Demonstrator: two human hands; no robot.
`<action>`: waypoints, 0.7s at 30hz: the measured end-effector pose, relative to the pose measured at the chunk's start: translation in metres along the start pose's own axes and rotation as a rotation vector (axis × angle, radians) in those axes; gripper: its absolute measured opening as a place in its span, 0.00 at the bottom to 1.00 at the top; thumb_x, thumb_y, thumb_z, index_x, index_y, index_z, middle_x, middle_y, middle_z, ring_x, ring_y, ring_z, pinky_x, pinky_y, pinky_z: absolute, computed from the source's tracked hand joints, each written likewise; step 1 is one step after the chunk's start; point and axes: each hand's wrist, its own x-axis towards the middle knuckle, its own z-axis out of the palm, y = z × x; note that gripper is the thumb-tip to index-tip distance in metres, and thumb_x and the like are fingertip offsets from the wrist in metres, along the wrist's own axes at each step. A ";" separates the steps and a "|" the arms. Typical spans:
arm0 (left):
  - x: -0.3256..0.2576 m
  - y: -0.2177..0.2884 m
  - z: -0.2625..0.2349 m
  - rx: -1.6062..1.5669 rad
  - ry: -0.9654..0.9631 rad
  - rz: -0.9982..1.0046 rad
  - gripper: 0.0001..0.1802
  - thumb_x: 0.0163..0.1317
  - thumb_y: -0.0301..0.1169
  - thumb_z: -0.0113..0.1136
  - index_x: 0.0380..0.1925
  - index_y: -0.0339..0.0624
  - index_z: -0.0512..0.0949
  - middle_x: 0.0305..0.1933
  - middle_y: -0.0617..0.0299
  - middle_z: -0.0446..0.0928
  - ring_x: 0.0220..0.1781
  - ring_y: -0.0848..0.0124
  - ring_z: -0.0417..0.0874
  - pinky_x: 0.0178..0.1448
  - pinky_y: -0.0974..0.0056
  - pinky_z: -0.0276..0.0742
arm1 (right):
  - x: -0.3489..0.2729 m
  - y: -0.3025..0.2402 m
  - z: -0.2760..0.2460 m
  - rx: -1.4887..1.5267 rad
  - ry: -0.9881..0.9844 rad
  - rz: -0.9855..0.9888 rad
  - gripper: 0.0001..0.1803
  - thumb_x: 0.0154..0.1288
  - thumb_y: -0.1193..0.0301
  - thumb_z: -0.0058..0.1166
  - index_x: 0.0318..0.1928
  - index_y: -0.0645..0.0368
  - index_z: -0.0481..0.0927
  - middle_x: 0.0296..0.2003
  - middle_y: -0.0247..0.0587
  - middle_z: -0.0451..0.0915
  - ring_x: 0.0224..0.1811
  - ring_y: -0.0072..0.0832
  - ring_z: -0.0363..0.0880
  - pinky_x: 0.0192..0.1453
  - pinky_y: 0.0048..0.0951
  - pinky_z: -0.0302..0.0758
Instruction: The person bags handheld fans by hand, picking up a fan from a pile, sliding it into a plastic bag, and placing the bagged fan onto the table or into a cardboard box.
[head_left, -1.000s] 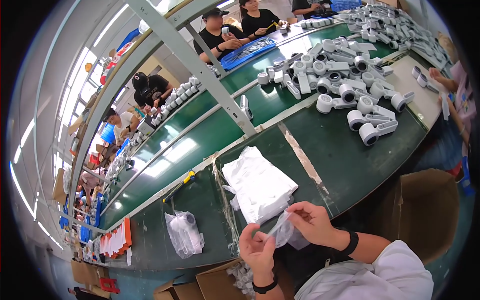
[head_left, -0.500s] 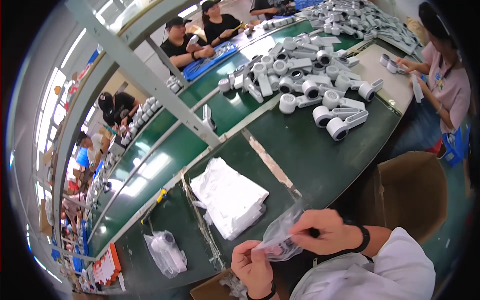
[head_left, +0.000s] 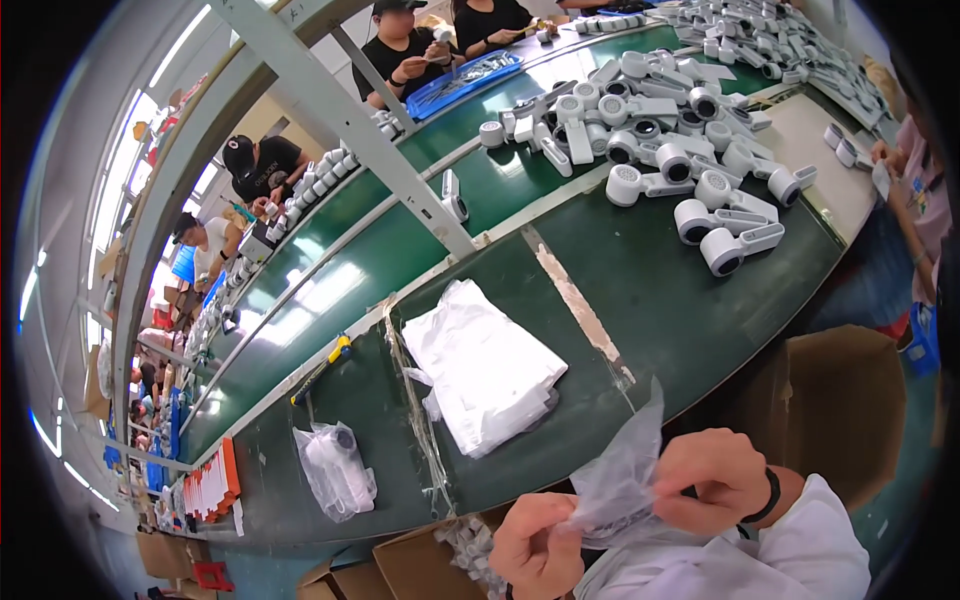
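Observation:
A clear, crinkled plastic bag (head_left: 620, 470) is held up in front of my chest by both hands. My left hand (head_left: 535, 545) pinches its lower left corner. My right hand (head_left: 715, 480), with a dark band on its wrist, grips the right side of the bag. Just beyond, a stack of white plastic bags (head_left: 485, 365) lies on the green table (head_left: 660, 300). A heap of several grey-white handheld devices with round heads (head_left: 700, 190) sits further right on the table.
A filled clear bag (head_left: 335, 470) lies at the left, near a yellow-handled tool (head_left: 325, 365). Open cardboard boxes stand at my right (head_left: 830, 400) and below the table edge (head_left: 420, 565). Other people work across the conveyor (head_left: 400, 230) and one stands at the right.
The bag has gone from low between my hands to raised and spread, with its top corner sticking up. My view has dropped closer to the table.

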 end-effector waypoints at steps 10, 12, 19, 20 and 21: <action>0.009 -0.008 0.012 -0.014 0.129 0.060 0.09 0.65 0.27 0.60 0.39 0.33 0.75 0.35 0.56 0.77 0.33 0.73 0.76 0.38 0.72 0.71 | -0.004 0.000 -0.005 -0.116 -0.051 0.005 0.14 0.47 0.79 0.68 0.37 0.63 0.80 0.26 0.38 0.79 0.23 0.29 0.78 0.27 0.25 0.74; 0.013 -0.019 0.018 -0.010 0.180 -0.063 0.08 0.63 0.27 0.60 0.38 0.33 0.75 0.33 0.60 0.76 0.30 0.77 0.75 0.36 0.73 0.71 | -0.001 -0.001 -0.011 -0.208 -0.067 0.088 0.15 0.49 0.76 0.69 0.38 0.63 0.80 0.29 0.38 0.80 0.25 0.29 0.78 0.28 0.25 0.75; 0.011 -0.044 -0.004 -0.014 0.222 -0.243 0.11 0.66 0.31 0.60 0.42 0.33 0.77 0.34 0.63 0.78 0.33 0.76 0.75 0.38 0.72 0.70 | 0.011 0.035 -0.115 -0.846 0.410 0.299 0.19 0.53 0.79 0.56 0.49 0.58 0.76 0.44 0.38 0.78 0.43 0.29 0.77 0.41 0.26 0.73; 0.014 -0.044 -0.007 -0.023 0.208 -0.239 0.11 0.66 0.31 0.60 0.42 0.33 0.77 0.34 0.63 0.78 0.33 0.76 0.75 0.38 0.72 0.70 | 0.008 0.054 -0.146 -1.092 0.377 0.296 0.21 0.53 0.77 0.57 0.51 0.58 0.76 0.47 0.41 0.78 0.48 0.36 0.77 0.45 0.30 0.74; 0.017 -0.046 -0.008 0.010 0.217 -0.192 0.12 0.67 0.31 0.59 0.42 0.33 0.77 0.33 0.63 0.78 0.32 0.75 0.75 0.37 0.71 0.71 | 0.005 0.067 -0.175 -1.271 0.289 0.283 0.24 0.51 0.76 0.57 0.53 0.58 0.75 0.49 0.44 0.77 0.52 0.41 0.74 0.50 0.33 0.73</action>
